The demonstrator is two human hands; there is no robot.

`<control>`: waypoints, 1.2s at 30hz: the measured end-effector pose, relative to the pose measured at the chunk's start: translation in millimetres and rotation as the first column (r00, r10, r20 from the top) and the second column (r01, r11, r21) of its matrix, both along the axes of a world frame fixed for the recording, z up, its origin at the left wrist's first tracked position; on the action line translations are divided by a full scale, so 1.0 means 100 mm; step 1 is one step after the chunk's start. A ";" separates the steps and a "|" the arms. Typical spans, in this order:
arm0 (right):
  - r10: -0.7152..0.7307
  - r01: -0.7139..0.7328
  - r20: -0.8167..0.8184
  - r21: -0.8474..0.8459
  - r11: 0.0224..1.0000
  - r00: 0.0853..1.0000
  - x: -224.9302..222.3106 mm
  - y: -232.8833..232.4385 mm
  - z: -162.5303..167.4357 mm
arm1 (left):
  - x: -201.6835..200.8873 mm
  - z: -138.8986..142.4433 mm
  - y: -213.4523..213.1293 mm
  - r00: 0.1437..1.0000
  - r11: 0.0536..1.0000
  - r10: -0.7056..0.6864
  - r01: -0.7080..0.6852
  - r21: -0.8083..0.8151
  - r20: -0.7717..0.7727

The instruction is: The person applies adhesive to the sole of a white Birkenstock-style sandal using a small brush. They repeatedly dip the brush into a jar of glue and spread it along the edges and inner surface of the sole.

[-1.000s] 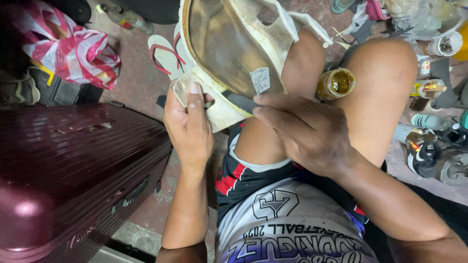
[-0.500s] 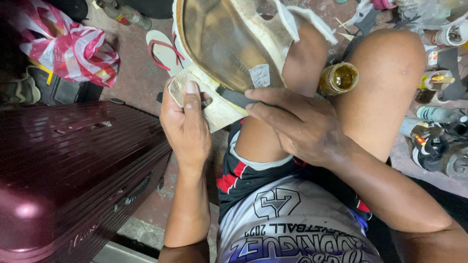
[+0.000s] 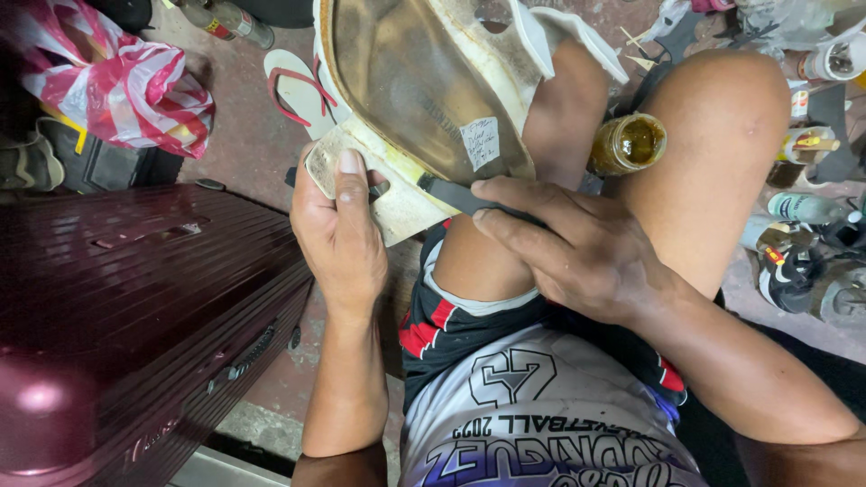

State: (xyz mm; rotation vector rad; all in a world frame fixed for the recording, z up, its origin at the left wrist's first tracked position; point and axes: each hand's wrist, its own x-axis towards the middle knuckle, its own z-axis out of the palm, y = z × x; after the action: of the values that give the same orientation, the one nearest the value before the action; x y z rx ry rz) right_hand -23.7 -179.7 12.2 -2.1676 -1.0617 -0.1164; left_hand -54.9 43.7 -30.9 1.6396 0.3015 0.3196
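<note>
Since the earlier frame the shoe [image 3: 424, 99] sits higher at top centre. The left hand [image 3: 343, 234] clamps its heel; the right hand [image 3: 577, 248] grips a dark tool [image 3: 456, 194], angled up-left into the sole edge.

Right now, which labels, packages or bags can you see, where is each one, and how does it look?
Paper sticker: white, rectangular, on the inner brown face of the shoe sole, above the right hand.
Plastic bag: top left on the floor, crumpled, pink and white stripes.
Bottle: top edge, lying down, red and yellow label.
Open jar: between the knees, round, amber contents.
</note>
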 end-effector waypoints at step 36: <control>-0.198 0.555 -0.713 0.308 0.772 0.672 -0.19 0.19 -0.14 | 0.00 -0.01 -0.01 1.000 1.000 -0.010 0.010 0.011 0.005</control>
State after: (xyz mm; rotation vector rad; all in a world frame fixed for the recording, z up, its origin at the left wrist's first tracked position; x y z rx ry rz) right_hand -42.7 -160.5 -2.1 -1.6895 -0.1052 0.1479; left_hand -54.8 42.8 -32.4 1.6506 0.2883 0.3186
